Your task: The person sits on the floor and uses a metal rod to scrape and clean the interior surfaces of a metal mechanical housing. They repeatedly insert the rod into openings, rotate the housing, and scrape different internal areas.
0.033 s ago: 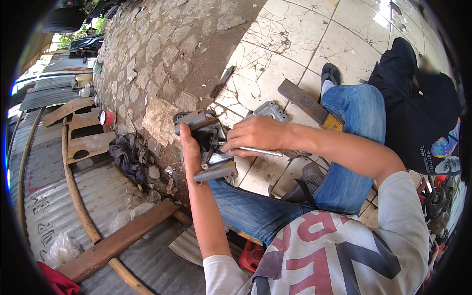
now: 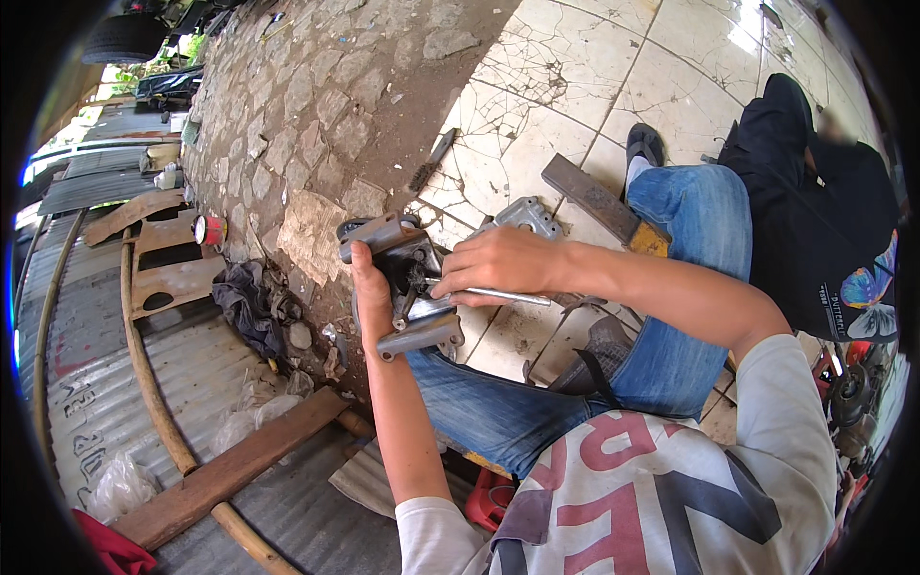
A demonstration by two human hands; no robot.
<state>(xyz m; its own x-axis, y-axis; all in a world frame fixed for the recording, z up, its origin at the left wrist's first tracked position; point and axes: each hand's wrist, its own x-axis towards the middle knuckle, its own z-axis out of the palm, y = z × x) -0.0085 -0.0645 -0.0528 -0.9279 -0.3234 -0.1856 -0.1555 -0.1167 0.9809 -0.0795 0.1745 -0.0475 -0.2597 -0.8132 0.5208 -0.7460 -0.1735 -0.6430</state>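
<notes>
My left hand (image 2: 372,287) is wrapped round the side of a grey metal machine part (image 2: 422,337) with rounded lugs at both ends and a dark, greasy middle. Its thumb lies along the near edge, while the other fingers are hidden beneath. From the right, my right hand (image 2: 500,264) closes on a slim silver metal rod (image 2: 522,295). The rod's inner end reaches the part's dark centre, where a black bristly tuft (image 2: 416,276) shows; whether the two are joined I cannot tell. Just beyond my right hand, a grey metal cover (image 2: 532,217) rests on the tiles.
A dark-handled brush (image 2: 433,163) lies on the cracked tiles. A rusty metal bar (image 2: 589,196) sits by my jeans-clad leg. Another person in dark clothes (image 2: 810,211) is close on the right. Corrugated sheets (image 2: 192,383), a wooden plank (image 2: 240,470) and dark cloth (image 2: 254,307) are on the left.
</notes>
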